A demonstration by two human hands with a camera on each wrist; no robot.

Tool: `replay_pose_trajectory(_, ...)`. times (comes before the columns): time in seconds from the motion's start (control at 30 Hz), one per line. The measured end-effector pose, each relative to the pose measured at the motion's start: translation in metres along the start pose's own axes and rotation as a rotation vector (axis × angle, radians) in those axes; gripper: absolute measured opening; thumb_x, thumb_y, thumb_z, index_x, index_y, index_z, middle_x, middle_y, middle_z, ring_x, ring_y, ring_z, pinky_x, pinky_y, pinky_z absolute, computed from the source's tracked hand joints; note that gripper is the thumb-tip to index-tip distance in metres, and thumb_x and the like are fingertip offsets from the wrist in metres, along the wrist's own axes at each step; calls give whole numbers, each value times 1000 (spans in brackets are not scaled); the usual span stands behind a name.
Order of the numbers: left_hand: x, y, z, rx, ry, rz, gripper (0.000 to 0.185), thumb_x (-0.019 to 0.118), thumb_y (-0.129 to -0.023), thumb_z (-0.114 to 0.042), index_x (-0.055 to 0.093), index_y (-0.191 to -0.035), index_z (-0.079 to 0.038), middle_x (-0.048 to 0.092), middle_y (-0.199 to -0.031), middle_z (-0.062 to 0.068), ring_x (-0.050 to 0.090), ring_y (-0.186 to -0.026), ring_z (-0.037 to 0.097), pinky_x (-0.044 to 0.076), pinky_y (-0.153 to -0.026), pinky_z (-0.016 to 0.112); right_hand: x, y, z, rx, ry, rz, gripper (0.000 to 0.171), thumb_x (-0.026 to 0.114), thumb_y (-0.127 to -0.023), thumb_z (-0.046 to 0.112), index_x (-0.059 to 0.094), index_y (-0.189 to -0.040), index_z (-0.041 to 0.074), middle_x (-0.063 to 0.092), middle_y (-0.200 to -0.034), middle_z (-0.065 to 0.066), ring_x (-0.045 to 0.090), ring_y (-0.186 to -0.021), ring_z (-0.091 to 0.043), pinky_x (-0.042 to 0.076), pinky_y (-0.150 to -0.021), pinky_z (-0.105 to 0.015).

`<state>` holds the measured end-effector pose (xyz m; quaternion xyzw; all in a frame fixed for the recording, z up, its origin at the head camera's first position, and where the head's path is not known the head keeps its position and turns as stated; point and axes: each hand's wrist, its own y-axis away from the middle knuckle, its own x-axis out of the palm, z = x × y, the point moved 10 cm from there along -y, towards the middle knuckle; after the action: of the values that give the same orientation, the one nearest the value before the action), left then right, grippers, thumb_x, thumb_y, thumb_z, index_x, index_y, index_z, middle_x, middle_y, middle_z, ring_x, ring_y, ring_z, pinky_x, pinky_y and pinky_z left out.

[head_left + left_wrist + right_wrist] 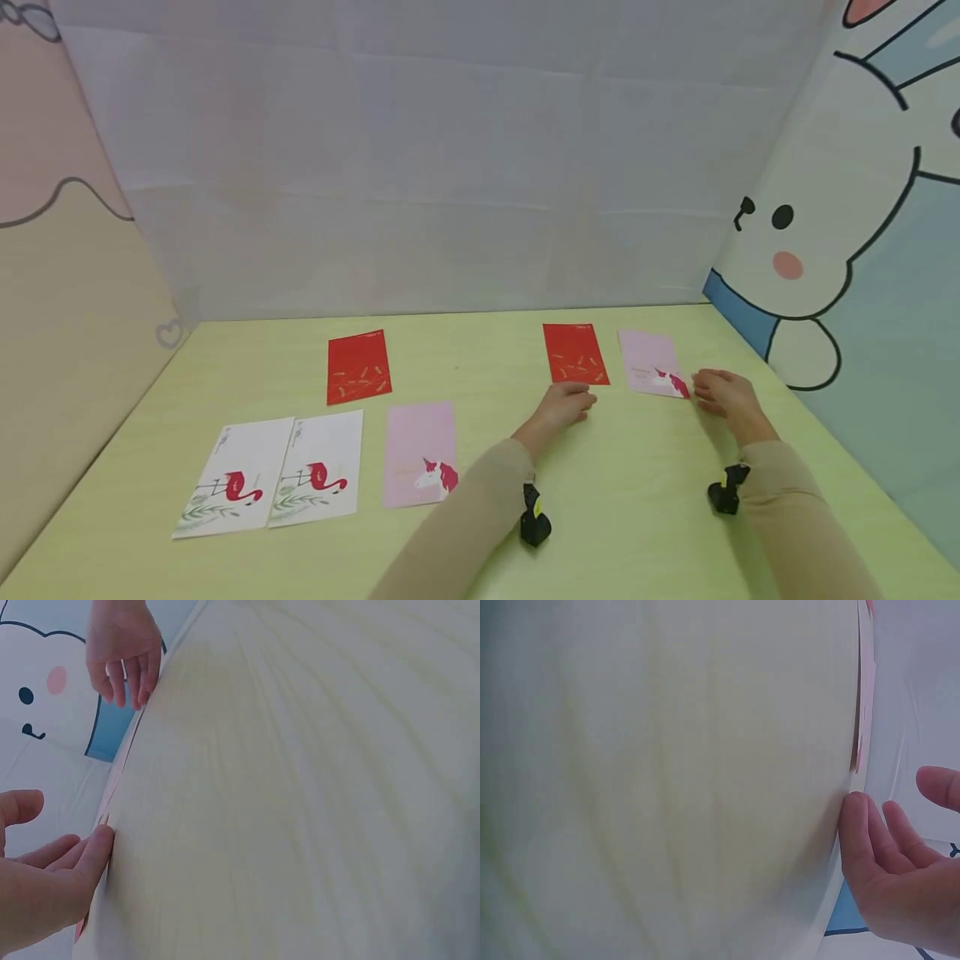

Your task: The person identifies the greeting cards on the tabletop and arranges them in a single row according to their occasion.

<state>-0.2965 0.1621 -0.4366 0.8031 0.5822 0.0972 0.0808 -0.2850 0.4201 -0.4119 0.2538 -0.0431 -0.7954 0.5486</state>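
Note:
In the head view my left hand [561, 410] is at the near edge of the right-hand red card [576, 354]. The left wrist view shows its fingers loosely bent, the thumb apart from them and nothing pinched. My right hand [729, 398] is beside the lower right corner of a pink unicorn card [651, 362]. In the right wrist view that hand [904, 870] has its fingertips low by the table surface, a little apart from the card, with the thumb raised. Whether the left fingertips touch the red card is hard to tell.
On the pale green table [630, 500], another red card [358, 367] lies at the back left. Below it are a second pink unicorn card [420, 442] and two white flamingo cards, one [318, 442] slightly overlapping or touching the other [240, 454]. A white sheet [450, 167] hangs behind.

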Motion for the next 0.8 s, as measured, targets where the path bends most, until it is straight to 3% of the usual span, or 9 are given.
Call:
replay_pose_trajectory(0.3, 30, -12, 1, -50, 1, 17, 37, 58, -85, -13, 52, -118, 3, 55, -110, 6, 54, -98, 21, 45, -82, 33, 0, -5, 0, 10, 25, 15, 57, 47, -88, 19, 27, -131, -11, 43, -118, -22, 50, -67, -2, 49, -66, -21)
replay_pose_trajectory(0.43, 41, -16, -2, -49, -42, 25, 39, 58, -85, -16, 52, -120, 0, 53, -114, 5, 55, -98, 22, 44, -84, 33, -2, -7, -1, 16, 45, 24, 56, 47, -88, 20, 28, -130, -11, 47, -109, -17, 50, -66, -3, 50, -65, -22)
replay_pose_trajectory(0.57, 47, -22, -3, -68, -88, 21, 41, 58, -85, -20, 51, -121, -4, 52, -117, 3, 56, -97, 21, 41, -87, 31, 0, -7, 0, 11, 45, 38, 57, 49, -87, 20, 28, -129, -12, 49, -104, -15, 51, -65, -3, 50, -65, -23)
replay_pose_trajectory(0.8, 51, -30, -5, -105, -123, -8, 44, 59, -84, -24, 50, -123, -6, 51, -118, 3, 55, -97, 19, 41, -87, 32, 1, -3, 2, 9, 79, 37, 57, 50, -87, 20, 28, -128, -13, 45, -112, -23, 51, -65, -5, 50, -65, -24)
